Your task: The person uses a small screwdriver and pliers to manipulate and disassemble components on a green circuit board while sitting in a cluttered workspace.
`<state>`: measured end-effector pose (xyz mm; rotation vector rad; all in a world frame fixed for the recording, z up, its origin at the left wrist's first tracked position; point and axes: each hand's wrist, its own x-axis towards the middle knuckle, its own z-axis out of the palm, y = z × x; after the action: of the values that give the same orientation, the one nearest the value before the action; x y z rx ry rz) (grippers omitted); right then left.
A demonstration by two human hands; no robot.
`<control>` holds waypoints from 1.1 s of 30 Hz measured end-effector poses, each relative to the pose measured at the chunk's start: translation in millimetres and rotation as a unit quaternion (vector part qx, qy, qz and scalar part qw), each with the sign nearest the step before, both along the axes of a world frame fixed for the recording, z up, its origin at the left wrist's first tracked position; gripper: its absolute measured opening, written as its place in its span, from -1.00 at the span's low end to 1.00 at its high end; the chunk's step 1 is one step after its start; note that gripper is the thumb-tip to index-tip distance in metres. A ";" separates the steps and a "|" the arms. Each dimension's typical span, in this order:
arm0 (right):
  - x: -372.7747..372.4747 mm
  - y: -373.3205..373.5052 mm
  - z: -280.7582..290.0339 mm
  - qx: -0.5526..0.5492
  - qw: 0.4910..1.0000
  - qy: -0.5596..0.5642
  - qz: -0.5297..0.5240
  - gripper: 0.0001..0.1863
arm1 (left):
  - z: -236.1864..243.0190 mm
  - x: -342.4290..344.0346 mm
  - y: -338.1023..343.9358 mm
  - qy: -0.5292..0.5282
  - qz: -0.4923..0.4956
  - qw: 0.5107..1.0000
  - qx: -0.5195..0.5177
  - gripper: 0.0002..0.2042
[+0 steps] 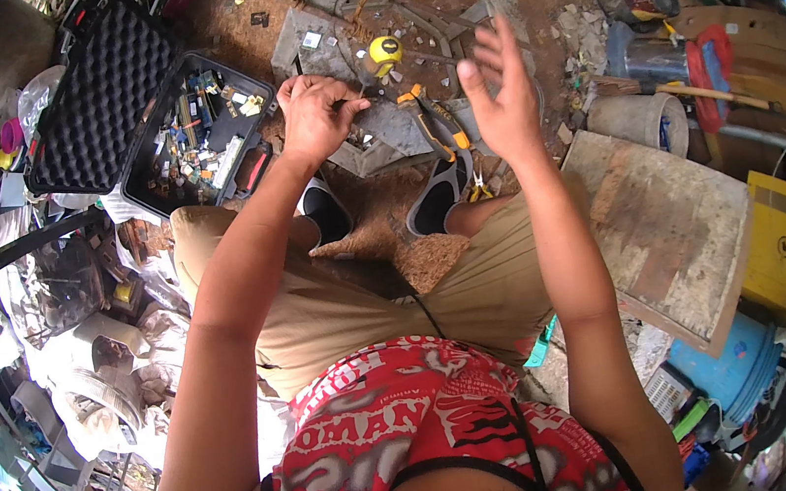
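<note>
My left hand is closed in a pinch over the grey slab, on something small and dark that I cannot make out. My right hand is raised to its right, fingers apart and empty. Between my hands a yellow-and-black tape measure lies on the worktop pieces, with large yellow-black pliers just nearer to me. Small yellow-handled pliers lie below my right hand. An open black foam-lined case holds several small electronic pieces, left of my left hand.
A weathered board is at my right, beside a yellow case, a blue bucket, a pale bucket and piled tools. Bags and scrap crowd my left. My feet and knees frame the near ground.
</note>
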<state>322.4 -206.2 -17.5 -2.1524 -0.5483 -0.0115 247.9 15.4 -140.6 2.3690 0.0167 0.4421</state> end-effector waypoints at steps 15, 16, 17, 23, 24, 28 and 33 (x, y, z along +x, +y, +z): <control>-18.1 -12.0 -7.6 -0.314 0.933 0.176 -0.022 -0.35 | 4.0 0.0 0.9 -0.016 0.010 1.000 -0.021 -0.80; -17.1 -19.3 12.8 -0.242 0.958 0.153 -0.005 -0.39 | 3.2 -1.0 -0.4 -0.022 0.007 0.999 -0.025 -0.80; -18.3 -17.9 40.9 -0.183 0.978 0.097 0.024 -0.36 | 0.9 -0.8 0.5 -0.016 0.005 1.000 -0.016 -0.80; 0.9 -10.6 163.7 0.124 0.961 -0.209 0.132 -0.45 | 1.4 -1.1 -1.2 -0.027 0.016 0.999 -0.020 -0.81; 1.6 -8.7 171.7 0.194 0.949 -0.203 0.142 -0.46 | 2.3 -1.2 -1.5 -0.018 0.012 1.000 -0.018 -0.80; -8.4 7.9 100.0 -0.086 0.956 -0.231 0.160 -0.40 | 1.3 -1.6 2.1 -0.002 0.002 1.000 -0.014 -0.80; -24.3 6.1 107.1 -0.057 0.984 -0.122 0.119 -0.28 | 3.8 -4.1 -1.3 -0.010 0.003 1.000 -0.011 -0.81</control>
<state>298.2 -200.1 89.6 -2.1965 -0.9667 -0.1174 243.8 14.1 -136.8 2.3434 0.0204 0.4654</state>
